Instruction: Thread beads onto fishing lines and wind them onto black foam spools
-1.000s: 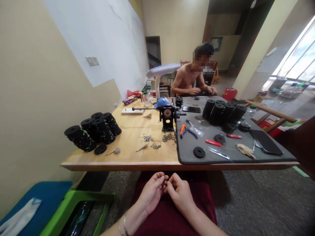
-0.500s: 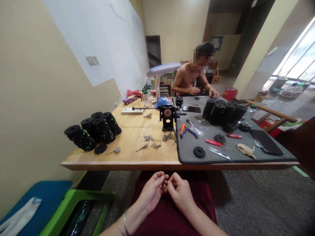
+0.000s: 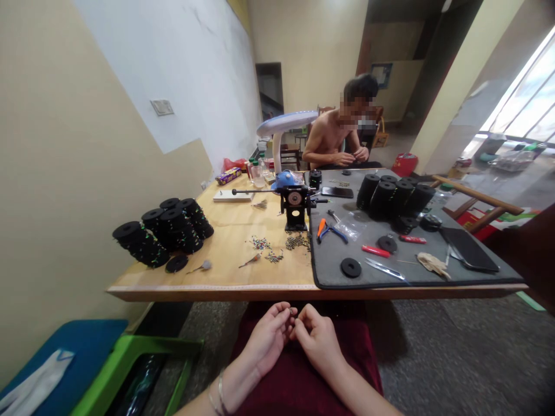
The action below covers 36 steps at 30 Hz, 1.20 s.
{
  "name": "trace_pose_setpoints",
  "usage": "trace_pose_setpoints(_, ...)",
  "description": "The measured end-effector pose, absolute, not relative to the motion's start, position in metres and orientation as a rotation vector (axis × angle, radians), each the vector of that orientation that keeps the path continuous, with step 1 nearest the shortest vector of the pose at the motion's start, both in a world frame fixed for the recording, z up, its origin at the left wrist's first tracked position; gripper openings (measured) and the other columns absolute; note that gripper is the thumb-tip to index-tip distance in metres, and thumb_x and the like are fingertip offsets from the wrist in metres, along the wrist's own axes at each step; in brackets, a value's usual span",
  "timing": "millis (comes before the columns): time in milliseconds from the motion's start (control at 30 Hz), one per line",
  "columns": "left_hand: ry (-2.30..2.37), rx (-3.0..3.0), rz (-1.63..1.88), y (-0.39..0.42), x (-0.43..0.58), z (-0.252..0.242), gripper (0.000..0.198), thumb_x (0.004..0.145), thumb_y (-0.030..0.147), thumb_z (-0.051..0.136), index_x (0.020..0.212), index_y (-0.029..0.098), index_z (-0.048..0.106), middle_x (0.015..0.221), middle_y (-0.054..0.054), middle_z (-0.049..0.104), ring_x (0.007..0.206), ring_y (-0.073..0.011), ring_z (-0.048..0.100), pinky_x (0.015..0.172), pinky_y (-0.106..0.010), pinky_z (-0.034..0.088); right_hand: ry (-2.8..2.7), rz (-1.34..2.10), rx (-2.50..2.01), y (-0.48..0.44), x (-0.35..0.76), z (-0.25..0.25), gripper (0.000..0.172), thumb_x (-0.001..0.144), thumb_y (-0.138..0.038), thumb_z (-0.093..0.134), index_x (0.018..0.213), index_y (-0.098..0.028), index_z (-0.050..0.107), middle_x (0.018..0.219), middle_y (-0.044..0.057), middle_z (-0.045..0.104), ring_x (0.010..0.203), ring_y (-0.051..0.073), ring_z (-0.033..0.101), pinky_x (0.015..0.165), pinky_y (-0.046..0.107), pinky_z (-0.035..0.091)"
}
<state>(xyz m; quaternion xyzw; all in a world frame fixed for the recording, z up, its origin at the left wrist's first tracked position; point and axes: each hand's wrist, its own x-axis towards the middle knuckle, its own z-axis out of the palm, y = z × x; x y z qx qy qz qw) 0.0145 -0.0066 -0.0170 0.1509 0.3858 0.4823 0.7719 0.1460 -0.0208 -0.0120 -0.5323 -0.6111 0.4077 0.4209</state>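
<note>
My left hand [image 3: 267,338] and my right hand [image 3: 318,338] meet over my lap, below the front edge of the wooden table [image 3: 225,260]. Both pinch a tiny metal piece [image 3: 291,312] between their fingertips; it is too small to name. A bracelet circles my left wrist. On the table right in front of me lie small heaps of tiny metal parts [image 3: 297,241] and coloured beads [image 3: 259,242].
Black spools [image 3: 162,231] crowd the table's left. A black hand-crank device [image 3: 295,208] stands mid-table. A grey mat [image 3: 390,260] holds pliers [image 3: 327,230], scissors [image 3: 385,270], black discs, more spools [image 3: 392,196] and a phone. Another person [image 3: 342,133] sits at the far end. A green stool [image 3: 134,370] is at my left.
My hands stay pinched together in my lap. The person at the far end has drawn both hands together in front of the chest.
</note>
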Motion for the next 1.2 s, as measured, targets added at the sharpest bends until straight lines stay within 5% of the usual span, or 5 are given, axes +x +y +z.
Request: trace_pose_setpoints(1200,0.844,0.311,1.031,-0.0063,0.0159,-0.0165,0.017,0.073,0.015,0.073,0.081,0.015,0.058,0.079,-0.003,0.066,0.062,-0.0104,0.06,0.059,-0.021,0.046,-1.532,1.007,-1.324,-0.0209,0.147,-0.0171,0.018,0.084,-0.028,0.048,0.067,-0.021,0.049,0.057,0.0,0.067,0.05,0.013,0.061,0.05,0.019,0.043)
